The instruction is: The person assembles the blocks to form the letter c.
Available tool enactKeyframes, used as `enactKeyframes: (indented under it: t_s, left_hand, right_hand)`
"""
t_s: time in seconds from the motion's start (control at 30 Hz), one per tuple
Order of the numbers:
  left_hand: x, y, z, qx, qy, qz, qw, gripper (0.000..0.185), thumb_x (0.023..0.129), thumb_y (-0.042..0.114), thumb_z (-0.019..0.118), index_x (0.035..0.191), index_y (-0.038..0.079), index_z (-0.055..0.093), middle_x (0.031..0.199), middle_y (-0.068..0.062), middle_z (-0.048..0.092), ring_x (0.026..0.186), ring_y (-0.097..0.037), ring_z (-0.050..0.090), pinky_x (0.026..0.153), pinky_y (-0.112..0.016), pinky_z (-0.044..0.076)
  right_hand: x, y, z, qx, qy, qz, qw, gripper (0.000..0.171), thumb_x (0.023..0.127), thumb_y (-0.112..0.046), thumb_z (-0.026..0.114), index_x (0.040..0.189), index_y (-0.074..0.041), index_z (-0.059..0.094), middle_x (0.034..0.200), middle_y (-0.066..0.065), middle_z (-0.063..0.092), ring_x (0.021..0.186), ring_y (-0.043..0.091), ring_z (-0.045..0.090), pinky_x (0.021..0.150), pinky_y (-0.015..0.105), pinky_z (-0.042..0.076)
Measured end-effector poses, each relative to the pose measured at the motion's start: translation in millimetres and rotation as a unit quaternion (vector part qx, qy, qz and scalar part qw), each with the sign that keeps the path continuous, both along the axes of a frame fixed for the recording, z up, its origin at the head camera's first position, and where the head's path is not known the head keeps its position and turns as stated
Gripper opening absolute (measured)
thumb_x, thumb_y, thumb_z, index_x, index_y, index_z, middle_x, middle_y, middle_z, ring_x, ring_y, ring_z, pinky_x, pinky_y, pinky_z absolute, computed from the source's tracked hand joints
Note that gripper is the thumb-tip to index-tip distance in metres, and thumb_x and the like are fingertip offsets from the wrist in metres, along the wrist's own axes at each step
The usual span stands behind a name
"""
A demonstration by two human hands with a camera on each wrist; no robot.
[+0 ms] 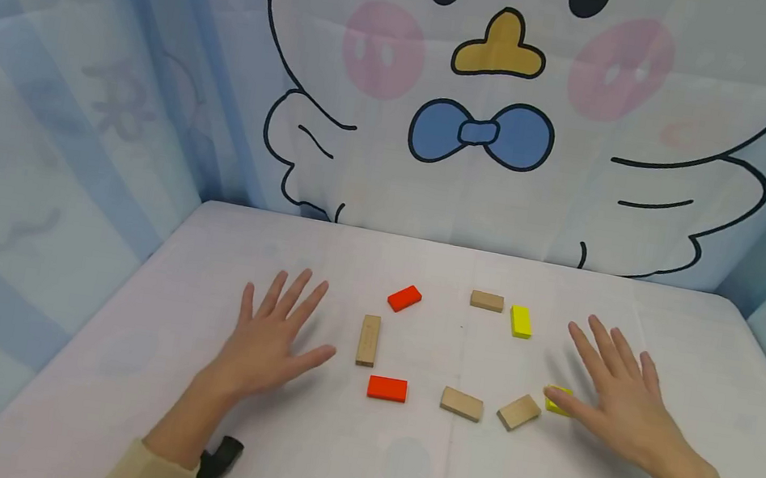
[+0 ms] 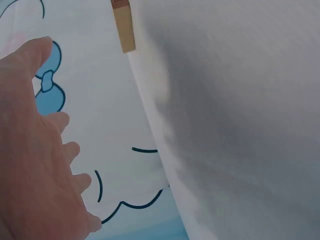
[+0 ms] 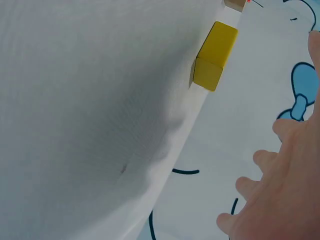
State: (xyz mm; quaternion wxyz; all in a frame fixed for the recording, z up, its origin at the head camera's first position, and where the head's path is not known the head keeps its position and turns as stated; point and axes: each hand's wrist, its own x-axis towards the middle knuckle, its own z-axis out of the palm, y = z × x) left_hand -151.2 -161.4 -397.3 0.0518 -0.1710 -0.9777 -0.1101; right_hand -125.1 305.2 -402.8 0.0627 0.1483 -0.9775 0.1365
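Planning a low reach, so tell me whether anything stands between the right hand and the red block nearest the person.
Yes: along the tabletop, the yellow block partly hidden by the right hand, then an angled wooden block, then another wooden block, before that red block.

Eight small plain rectangular blocks, spaced apart in a loose ring between left hand (image 1: 264, 349) and right hand (image 1: 630, 417), both with fingers spread; far side: red block (image 1: 405, 298) set aslant, tan block (image 1: 487, 301) lying crosswise, yellow block (image 1: 521, 322) just beside it, long side pointing away from the person. Left side: long tan block (image 1: 368, 341) pointing away, nearest the left thumb; near side: second red block (image 1: 387, 389) crosswise, second tan block (image 1: 461, 404) slightly turned, third tan block (image 1: 519, 412) aslant, second yellow block (image 1: 555, 409) partly hidden behind the right thumb.
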Motion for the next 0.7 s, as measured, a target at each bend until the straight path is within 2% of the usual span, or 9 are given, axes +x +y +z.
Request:
enactKeyframes:
  t_s: [0.33,0.7]
  left_hand:
    - [-3.5,18,5.5,0.01,-0.006,-0.016,0.9998,0.09,0.092,0.065,0.055,0.163,0.022,0.018,0.169,-0.008,0.005,0.153,-0.038,0.0,0.113,-0.072,-0.003]
    - [-11.2,32,-0.9,0.027,-0.026,-0.038,0.9986,0.091,0.093,0.065,0.053,0.164,0.025,0.014,0.169,-0.005,0.003,0.153,-0.037,0.001,0.113,-0.071,-0.002]
  right_hand:
    - [-3.4,-13,-1.9,-0.014,-0.002,0.013,1.0,0.101,0.09,-0.056,0.067,0.164,-0.016,0.011,0.167,0.02,0.005,0.15,0.047,0.002,0.112,0.071,-0.008]
    - [-5.7,-33,3.4,-0.044,-0.021,0.039,0.998,0.099,0.091,-0.056,0.067,0.164,-0.017,0.014,0.168,0.016,0.005,0.15,0.045,0.006,0.114,0.067,-0.007]
